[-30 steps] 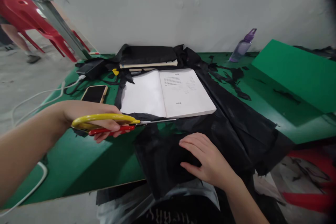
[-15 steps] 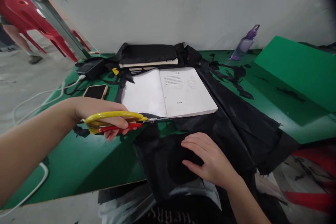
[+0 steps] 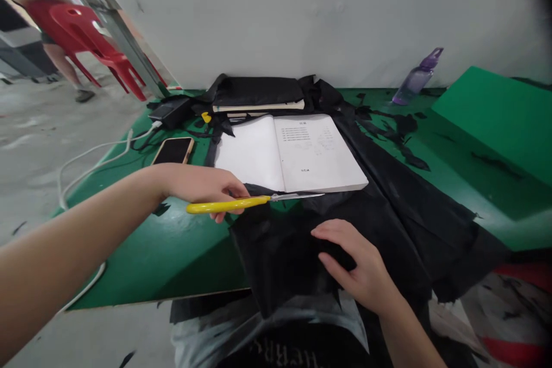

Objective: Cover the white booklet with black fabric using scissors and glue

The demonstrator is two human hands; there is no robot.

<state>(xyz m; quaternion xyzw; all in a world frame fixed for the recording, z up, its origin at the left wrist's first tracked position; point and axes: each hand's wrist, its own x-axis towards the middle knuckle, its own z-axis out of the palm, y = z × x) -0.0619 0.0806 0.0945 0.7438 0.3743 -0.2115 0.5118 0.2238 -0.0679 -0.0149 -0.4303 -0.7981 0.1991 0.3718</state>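
The yellow-handled scissors (image 3: 224, 205) are in your left hand (image 3: 202, 187), over the worktop (image 3: 185, 247), between the book (image 3: 319, 149) and the front edge. Your left grip is wrapped around the handle. The blades point right, along the near side of the book. They look like one thin line, so I cannot tell if they are apart. Your right hand (image 3: 360, 259) rests on the black cloth (image 3: 297, 264) near the front edge. Its grip is loose, with the thumb well away from the fingers. The cloth hangs over the front edge, and more of it runs toward the front right.

The book lies open on the cloth. Behind it, toward the back edge, is a black-covered book (image 3: 259, 91). Near the left edge sit a phone (image 3: 175, 150) and a black box (image 3: 172, 110) with a white cable (image 3: 125, 146). A purple bottle (image 3: 416, 80) stands at the back edge, right of some black scraps (image 3: 401, 126). A green board (image 3: 500, 115) is on the right side.
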